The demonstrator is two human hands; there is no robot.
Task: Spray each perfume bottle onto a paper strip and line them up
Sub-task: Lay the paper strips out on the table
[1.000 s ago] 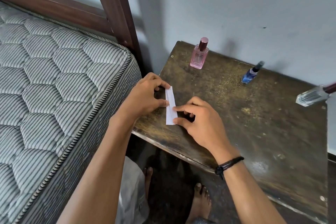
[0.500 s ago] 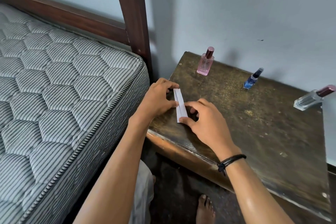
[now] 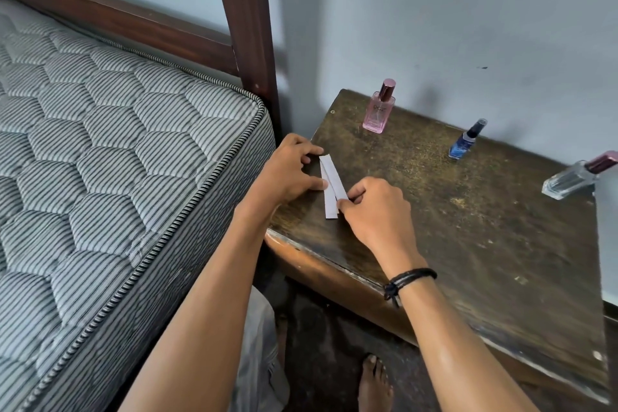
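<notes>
Grey striped mattress (image 3: 133,160) and a dark wooden bed post (image 3: 244,27) close off the left side of the counter (image 3: 468,244), so there is no working room there.

The left hand (image 3: 287,174) pins the paper strips (image 3: 329,191) at their left edge with thumb tip and bent forefinger. The other fingers are loosely curled and hold nothing. Two strips lie overlapped in a narrow V near the front left corner.

Expect them to be very light, limp and easily creased. Take hold at one end and keep the other end free for the spray.

The right hand (image 3: 378,214) pinches the near end of the upper strip between thumb and forefinger.

Along the back wall, well apart from one another, stand a pink perfume bottle (image 3: 379,110), a small blue spray bottle (image 3: 463,144) and a clear perfume bottle (image 3: 572,177). All are likely rigid, smooth and breakable, so grip the body, not the cap.

Bare counter lies between strips and bottles. The clear bottle sits close to the right edge.
</notes>
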